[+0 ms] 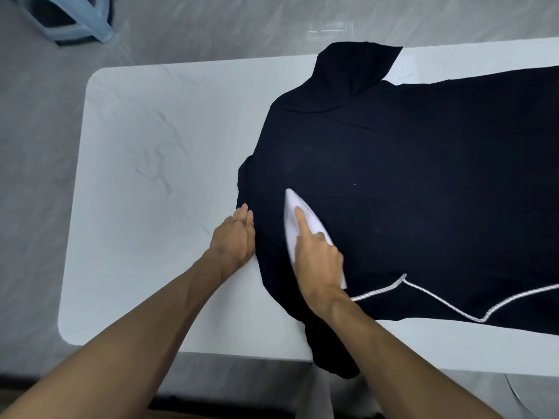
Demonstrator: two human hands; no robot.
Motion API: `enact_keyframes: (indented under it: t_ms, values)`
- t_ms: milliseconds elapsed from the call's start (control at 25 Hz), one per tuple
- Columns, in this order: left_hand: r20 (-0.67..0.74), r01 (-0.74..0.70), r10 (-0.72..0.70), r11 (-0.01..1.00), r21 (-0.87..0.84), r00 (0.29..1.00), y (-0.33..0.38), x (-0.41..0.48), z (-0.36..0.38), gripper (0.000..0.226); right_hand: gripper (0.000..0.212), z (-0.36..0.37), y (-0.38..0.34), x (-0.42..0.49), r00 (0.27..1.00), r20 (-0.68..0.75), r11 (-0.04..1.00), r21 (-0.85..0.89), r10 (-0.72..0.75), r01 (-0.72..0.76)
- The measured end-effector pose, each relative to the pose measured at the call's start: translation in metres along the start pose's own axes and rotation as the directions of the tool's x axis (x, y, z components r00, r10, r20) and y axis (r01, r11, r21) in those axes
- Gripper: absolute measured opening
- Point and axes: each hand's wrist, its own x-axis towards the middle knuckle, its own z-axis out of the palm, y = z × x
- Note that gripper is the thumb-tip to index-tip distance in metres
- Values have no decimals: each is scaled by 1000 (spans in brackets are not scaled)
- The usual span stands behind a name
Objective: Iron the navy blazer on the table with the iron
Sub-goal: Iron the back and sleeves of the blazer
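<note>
One navy blazer [408, 182] lies spread on the white marble-look table [157, 164], right side. Your right hand [317, 261] has its grip clamped on the one white iron [295, 219], forefinger along its top; left hand [236, 237] flat, fingers together, on the blazer's left edge. Grey floor, one blue stool [69, 16] far left.

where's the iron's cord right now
In the head view the cord lies on the navy blazer near the table's front edge, running right from behind the right hand on the iron and out of frame.
</note>
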Motion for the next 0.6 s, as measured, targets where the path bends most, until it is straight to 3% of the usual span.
enact_keyframes:
  t_ms: [200,320,400,480,600]
  values:
    - [49,80,-80,997,-4,996,13,2,-12,56,72,-22,69,-8,993,-37,994,19,110,-110]
    - [-244,113,-119,993,-39,962,33,-3,-3,50,65,-26,70,-5,997,-44,996,60,63,-60]
    - [-396,34,-129,970,-239,909,61,-3,16,49,67,-20,60,-2,999,-27,999,-17,-33,33]
    - [-387,-11,-150,924,-382,910,83,5,38,53,72,-11,56,1,996,-20,993,-78,-92,90]
    - [-412,22,-189,926,-377,891,89,13,66,56,75,-11,89,-2,997,-68,995,-94,-26,20]
